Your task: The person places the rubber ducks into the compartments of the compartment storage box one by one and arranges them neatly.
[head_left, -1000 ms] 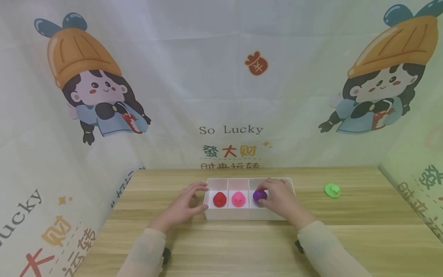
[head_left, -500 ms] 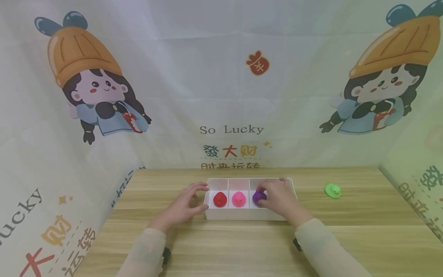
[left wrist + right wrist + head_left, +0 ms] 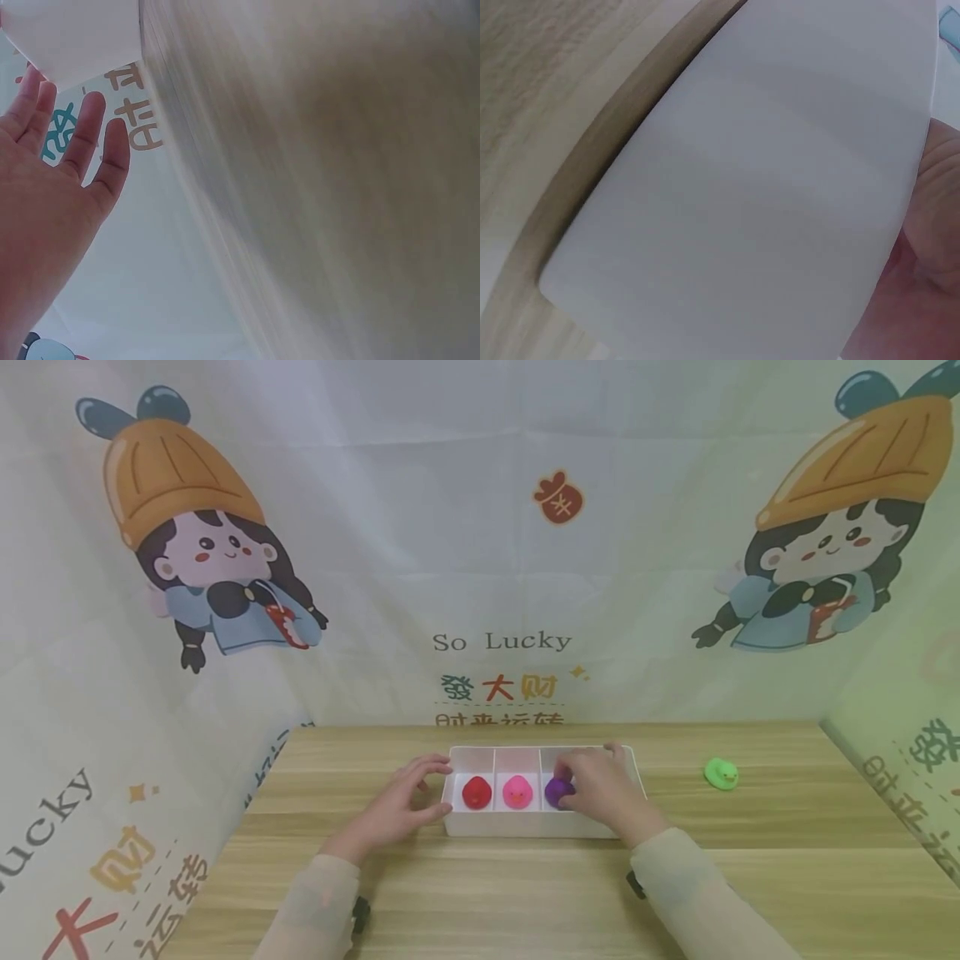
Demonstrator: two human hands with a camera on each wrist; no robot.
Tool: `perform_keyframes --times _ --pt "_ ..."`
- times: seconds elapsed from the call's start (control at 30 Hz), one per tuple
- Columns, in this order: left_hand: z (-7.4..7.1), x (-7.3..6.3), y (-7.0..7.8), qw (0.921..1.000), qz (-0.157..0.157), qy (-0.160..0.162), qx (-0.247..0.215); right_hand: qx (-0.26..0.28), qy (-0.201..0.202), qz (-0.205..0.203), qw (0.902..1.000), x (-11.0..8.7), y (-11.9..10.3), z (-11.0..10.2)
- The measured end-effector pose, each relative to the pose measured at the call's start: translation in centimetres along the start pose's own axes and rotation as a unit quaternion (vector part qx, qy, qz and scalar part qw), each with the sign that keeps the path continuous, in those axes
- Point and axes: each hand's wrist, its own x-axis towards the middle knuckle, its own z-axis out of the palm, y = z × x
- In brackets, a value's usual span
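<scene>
A white divided box [image 3: 536,825] stands on the table. From left to right, its compartments hold a red toy duck [image 3: 477,793], a pink toy duck [image 3: 517,792] and a purple toy duck [image 3: 558,792]. My right hand [image 3: 606,787] reaches in over the front wall and pinches the purple duck, partly covering it. At the box's left end, my left hand [image 3: 397,802] touches the wall with fingertips and thumb; its fingers look spread and fairly straight in the left wrist view. The box's front wall [image 3: 742,187] hides most of my right hand in the right wrist view.
To the right of the box, a green toy duck [image 3: 722,774] sits on the wooden table [image 3: 510,893]. A printed cloth [image 3: 630,610] hangs behind the table and along both sides.
My right hand has shifted slightly left inside the compartment, and the purple duck has moved slightly left with it. The left hand and the other ducks stay in place.
</scene>
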Motion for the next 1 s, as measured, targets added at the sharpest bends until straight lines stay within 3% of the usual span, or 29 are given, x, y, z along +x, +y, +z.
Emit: perform_keyframes --times 0.47,0.73,1.0 --pt "0.0 0.0 0.0 1.0 -0.002 -0.001 -0.004 0.026 0.008 -0.013 0.9995 0.1 0.2 0.4" --pt "0.0 0.2 -0.2 1.0 0.001 0.0 -0.003 0.045 0.072 -0.033 0.9959 -0.6 0.5 0.6" --pt "0.1 0.2 -0.3 1.0 0.007 0.002 0.002 0.057 0.13 -0.027 0.9895 -1.2 1.0 0.1"
